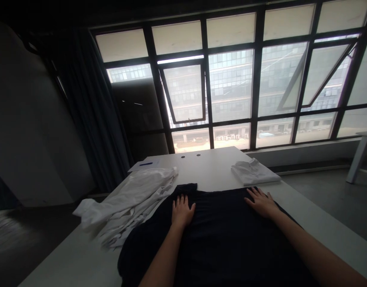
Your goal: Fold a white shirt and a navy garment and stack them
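Observation:
A dark garment (219, 235) lies spread across the white table (213, 167) in front of me. My left hand (182, 210) rests flat on its upper left part, fingers stretched out. My right hand (262, 202) lies flat on its upper right edge, fingers apart. Neither hand grips the cloth.
A heap of white garments (132, 203) sprawls to the left and hangs over the table's edge. A folded white garment (253, 172) sits at the far right. A paper with a blue pen (145, 164) lies at the far left corner. Large windows (231, 83) stand behind.

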`<state>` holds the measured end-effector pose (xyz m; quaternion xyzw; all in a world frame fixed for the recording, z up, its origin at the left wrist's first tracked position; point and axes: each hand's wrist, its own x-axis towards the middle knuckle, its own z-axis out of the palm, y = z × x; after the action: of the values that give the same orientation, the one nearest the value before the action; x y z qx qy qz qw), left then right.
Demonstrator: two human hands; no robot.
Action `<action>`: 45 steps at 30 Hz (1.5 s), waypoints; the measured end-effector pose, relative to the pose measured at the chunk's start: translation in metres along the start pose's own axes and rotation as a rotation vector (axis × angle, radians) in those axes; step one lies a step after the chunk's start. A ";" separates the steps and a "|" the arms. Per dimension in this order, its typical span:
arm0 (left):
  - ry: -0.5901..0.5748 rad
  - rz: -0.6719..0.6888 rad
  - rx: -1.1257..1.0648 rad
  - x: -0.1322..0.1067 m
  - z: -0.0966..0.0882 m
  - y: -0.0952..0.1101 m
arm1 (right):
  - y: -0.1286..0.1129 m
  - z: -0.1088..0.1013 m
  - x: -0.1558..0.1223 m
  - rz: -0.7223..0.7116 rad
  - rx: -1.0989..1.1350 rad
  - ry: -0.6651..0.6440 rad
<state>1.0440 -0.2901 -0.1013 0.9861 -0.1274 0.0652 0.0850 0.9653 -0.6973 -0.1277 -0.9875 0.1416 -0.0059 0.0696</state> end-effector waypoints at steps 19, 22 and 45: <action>-0.019 0.335 -0.058 -0.026 -0.012 0.036 | -0.025 -0.012 -0.034 -0.098 0.094 0.258; -0.090 0.263 -0.040 -0.023 -0.006 0.024 | -0.029 -0.002 -0.032 -0.089 0.040 0.179; -0.139 0.154 0.022 0.007 -0.006 -0.037 | 0.000 0.004 -0.001 0.022 0.027 -0.016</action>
<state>1.0601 -0.2553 -0.1005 0.9764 -0.2076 0.0044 0.0600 0.9644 -0.6970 -0.1313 -0.9848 0.1519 0.0009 0.0841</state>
